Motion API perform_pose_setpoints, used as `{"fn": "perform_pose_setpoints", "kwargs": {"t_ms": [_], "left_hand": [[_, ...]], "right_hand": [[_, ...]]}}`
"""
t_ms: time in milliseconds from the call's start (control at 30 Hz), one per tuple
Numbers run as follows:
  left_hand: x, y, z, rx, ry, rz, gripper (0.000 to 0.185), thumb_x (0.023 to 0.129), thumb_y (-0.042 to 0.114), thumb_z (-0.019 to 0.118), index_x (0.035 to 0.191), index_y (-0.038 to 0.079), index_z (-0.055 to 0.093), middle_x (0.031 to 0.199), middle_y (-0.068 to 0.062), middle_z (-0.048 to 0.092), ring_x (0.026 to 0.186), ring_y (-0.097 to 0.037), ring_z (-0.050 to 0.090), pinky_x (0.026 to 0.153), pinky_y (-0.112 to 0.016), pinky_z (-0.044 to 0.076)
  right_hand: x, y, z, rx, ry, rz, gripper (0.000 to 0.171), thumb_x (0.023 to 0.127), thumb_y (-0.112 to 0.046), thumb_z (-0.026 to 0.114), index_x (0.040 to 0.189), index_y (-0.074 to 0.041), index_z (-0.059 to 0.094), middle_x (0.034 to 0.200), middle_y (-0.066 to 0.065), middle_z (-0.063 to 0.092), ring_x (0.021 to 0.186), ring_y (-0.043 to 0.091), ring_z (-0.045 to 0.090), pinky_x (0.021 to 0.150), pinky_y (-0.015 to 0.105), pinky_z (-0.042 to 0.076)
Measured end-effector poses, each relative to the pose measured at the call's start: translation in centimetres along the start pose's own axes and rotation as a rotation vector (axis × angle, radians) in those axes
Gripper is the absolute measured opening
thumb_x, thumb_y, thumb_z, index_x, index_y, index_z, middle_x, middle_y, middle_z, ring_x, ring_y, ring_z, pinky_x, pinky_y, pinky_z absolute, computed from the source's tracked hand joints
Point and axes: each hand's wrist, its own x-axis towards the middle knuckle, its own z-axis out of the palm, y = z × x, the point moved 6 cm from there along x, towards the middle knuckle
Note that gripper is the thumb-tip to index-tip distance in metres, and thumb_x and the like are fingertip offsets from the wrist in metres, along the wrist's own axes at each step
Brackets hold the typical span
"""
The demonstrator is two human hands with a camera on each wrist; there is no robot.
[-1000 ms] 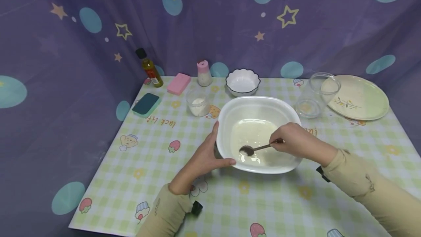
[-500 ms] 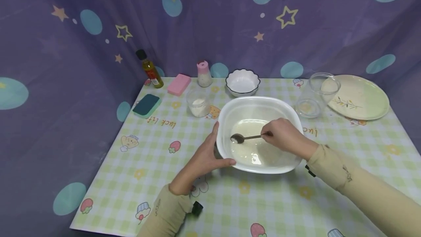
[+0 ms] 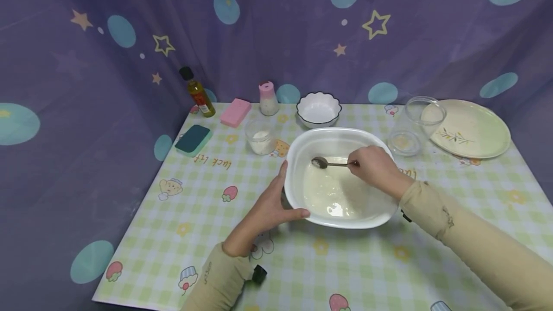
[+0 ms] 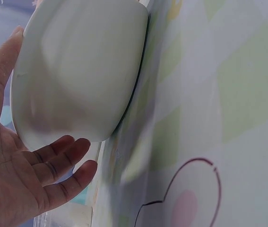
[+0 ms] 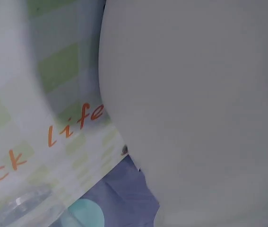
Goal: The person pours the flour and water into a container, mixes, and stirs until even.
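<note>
A white basin (image 3: pixel 294 176) with pale, milky liquid (image 3: pixel 332 191) in it stands mid-table in the head view. At its near left corner my left hand (image 3: pixel 272 205) rests spread, thumb along the rim. In the left wrist view, the loosely extended fingers of my left hand (image 4: pixel 25 165) lie beside the basin's outer wall (image 4: pixel 86 71). My right hand (image 3: pixel 373 167) reaches over the basin and pinches the handle of a dark metal spoon (image 3: pixel 319 162). The spoon's bowl is near the far left inner wall, at the liquid. Only the basin's outside (image 5: pixel 185 113) fills the right wrist view; that hand is hidden there.
Behind the basin stand a clear cup of white powder (image 3: pixel 261 142), a pink-topped shaker (image 3: pixel 268 100) and a scalloped bowl (image 3: pixel 318 110). An oil bottle (image 3: pixel 198 95), pink sponge (image 3: pixel 235 112) and green sponge (image 3: pixel 194 139) are left; a clear cup (image 3: pixel 406 140) and oval plate (image 3: pixel 479 131) right.
My right hand has swept the spoon from the basin's near side toward the far left side, moving up and left in the head view. My left hand and the basin have stayed in place.
</note>
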Motion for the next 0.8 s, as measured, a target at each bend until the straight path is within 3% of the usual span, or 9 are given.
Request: {"fn": "perform_pose_setpoints", "kwargs": {"t_ms": [233, 467, 633, 800], "left_hand": [[0.0, -0.2, 0.0, 0.008, 0.000, -0.018, 0.127, 0.072, 0.039, 0.087, 0.158, 0.025, -0.005, 0.162, 0.007, 0.013, 0.144, -0.011, 0.019, 0.114, -0.046, 0.023], [-0.5, 3.9, -1.0, -0.038, -0.016, -0.038, 0.118, 0.075, 0.016, 0.086, 0.157, 0.008, 0.000, 0.162, -0.013, 0.014, 0.146, -0.025, 0.020, 0.114, -0.051, 0.021], [-0.6, 3.7, -1.0, -0.034, -0.019, -0.045, 0.120, 0.075, 0.018, 0.086, 0.157, 0.009, -0.002, 0.162, -0.013, 0.013, 0.146, -0.025, 0.019, 0.114, -0.050, 0.021], [-0.2, 1.4, -0.3, -0.026, -0.004, -0.024, 0.125, 0.073, 0.023, 0.088, 0.157, 0.015, -0.004, 0.162, -0.007, 0.013, 0.146, -0.022, 0.020, 0.114, -0.051, 0.021]], "right_hand": [[-0.8, 0.9, -1.6, 0.004, -0.049, 0.054, 0.017, 0.082, 0.001, 0.063, 0.073, -0.010, 0.073, 0.066, -0.003, 0.063, 0.056, 0.014, 0.048, 0.057, 0.034, 0.041], [-1.9, 1.7, -3.1, -0.073, -0.091, 0.081, 0.015, 0.082, 0.001, 0.064, 0.077, -0.008, 0.075, 0.070, 0.001, 0.067, 0.058, 0.017, 0.052, 0.055, 0.035, 0.043], [-2.7, 1.7, -4.1, -0.121, -0.117, 0.076, 0.017, 0.080, 0.002, 0.063, 0.072, -0.009, 0.072, 0.065, 0.000, 0.062, 0.058, 0.017, 0.052, 0.055, 0.035, 0.045], [-3.2, 1.5, -4.8, -0.126, -0.174, 0.047, 0.022, 0.077, 0.002, 0.065, 0.063, -0.014, 0.066, 0.061, -0.004, 0.057, 0.058, 0.015, 0.048, 0.055, 0.034, 0.042]]}}
